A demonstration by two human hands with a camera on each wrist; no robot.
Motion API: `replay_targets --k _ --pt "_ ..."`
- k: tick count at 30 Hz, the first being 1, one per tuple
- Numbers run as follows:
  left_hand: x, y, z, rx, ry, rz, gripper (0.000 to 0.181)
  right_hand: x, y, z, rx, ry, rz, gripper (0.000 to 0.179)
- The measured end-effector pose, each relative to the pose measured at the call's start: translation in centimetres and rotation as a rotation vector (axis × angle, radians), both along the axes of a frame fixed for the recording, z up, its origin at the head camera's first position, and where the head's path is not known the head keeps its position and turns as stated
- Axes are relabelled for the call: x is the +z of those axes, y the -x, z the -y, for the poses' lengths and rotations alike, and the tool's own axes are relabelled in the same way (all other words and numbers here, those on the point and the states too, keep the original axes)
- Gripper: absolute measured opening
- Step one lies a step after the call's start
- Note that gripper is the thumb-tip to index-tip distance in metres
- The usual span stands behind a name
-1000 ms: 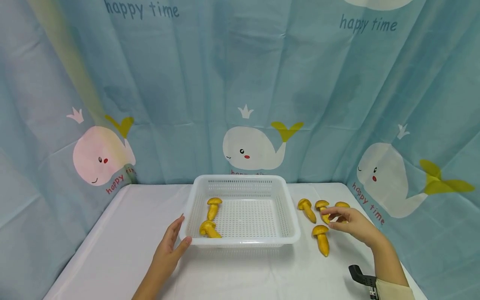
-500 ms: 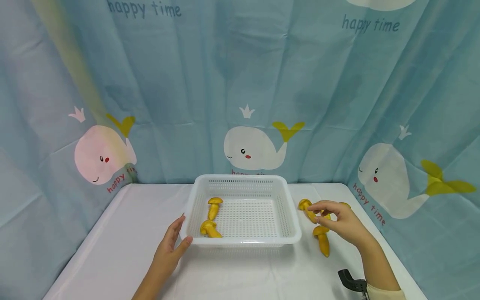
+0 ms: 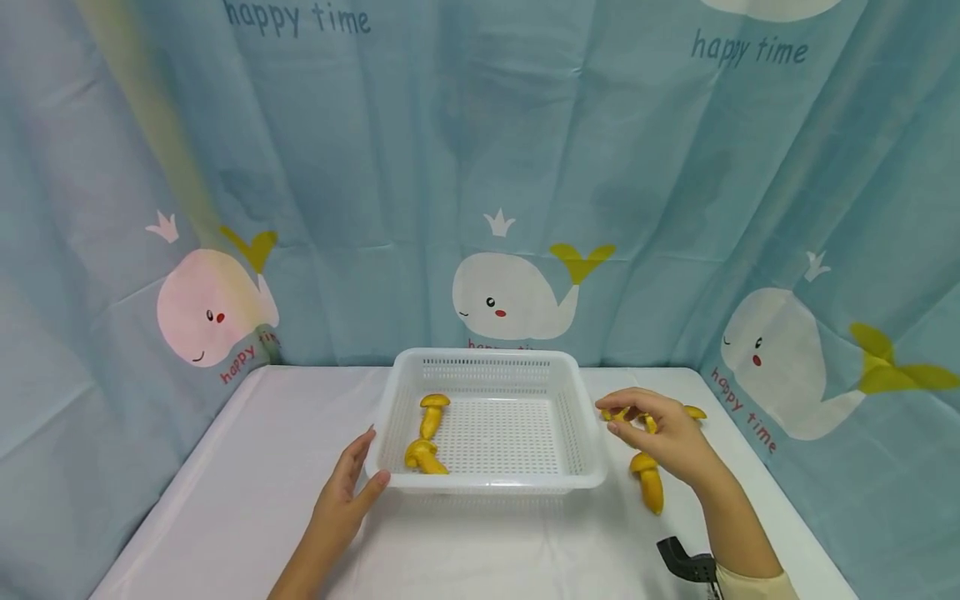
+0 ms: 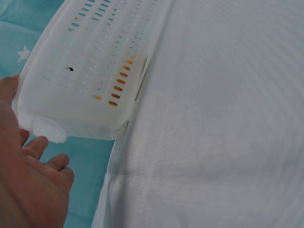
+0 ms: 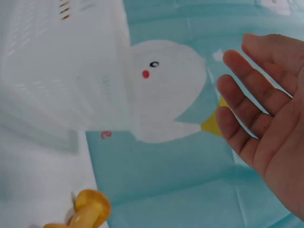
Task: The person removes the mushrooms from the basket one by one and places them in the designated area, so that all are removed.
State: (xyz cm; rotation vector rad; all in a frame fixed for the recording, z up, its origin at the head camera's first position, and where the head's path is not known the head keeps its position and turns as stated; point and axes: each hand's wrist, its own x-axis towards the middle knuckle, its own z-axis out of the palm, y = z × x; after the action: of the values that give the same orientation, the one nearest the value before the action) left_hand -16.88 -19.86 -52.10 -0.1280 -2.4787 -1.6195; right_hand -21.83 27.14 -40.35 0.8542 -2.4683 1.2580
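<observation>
The left hand (image 3: 341, 496) rests flat on the white table (image 3: 225, 517), fingers straight, thumb and fingertips touching the near left corner of the white basket (image 3: 491, 482); it grasps nothing. Two yellow mushrooms (image 3: 426, 439) lie in the basket's left half; its right half is bare mesh. The right hand (image 3: 663, 433) hovers just right of the basket's right rim, fingers relaxed and spread, palm empty in the wrist view, over a mushroom (image 3: 617, 412) beside the rim. Another mushroom (image 3: 649, 485) lies nearer the front, one more (image 3: 694, 412) behind the hand. The table edge runs close on the right; the left side offers wide room
</observation>
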Motion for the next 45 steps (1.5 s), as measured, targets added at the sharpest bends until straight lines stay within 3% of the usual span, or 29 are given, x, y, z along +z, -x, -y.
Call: replay_targets --k 7,15,20,24,30,37,45 --pt "0.0 0.0 0.1 -0.004 -0.017 0.02 0.068 3.2 1.5 2.8 0.054 -0.065 -0.05 0.031" --pt "-0.1 0.1 0.1 -0.004 0.001 0.004 0.068 8.0 4.8 8.0 0.178 -0.163 -0.056 0.032" --pt "0.0 0.0 -0.1 -0.001 0.0 0.01 0.068 9.1 7.4 11.1 0.249 -0.199 -0.017 0.032" --pt "0.2 0.0 -0.2 0.003 0.005 0.01 0.068 8.8 9.4 13.5 0.277 -0.225 0.06 0.03" --pt "0.2 0.1 0.0 0.0 -0.014 0.014 0.068 7.3 11.6 16.7 0.33 -0.266 0.167 0.029" --pt "0.2 0.1 0.1 -0.003 -0.016 0.015 0.068 4.9 13.0 20.2 0.374 -0.297 0.271 0.029" --pt "0.0 0.1 0.1 -0.006 -0.006 0.007 0.067 2.7 14.3 23.4 0.487 -0.408 0.362 0.03"
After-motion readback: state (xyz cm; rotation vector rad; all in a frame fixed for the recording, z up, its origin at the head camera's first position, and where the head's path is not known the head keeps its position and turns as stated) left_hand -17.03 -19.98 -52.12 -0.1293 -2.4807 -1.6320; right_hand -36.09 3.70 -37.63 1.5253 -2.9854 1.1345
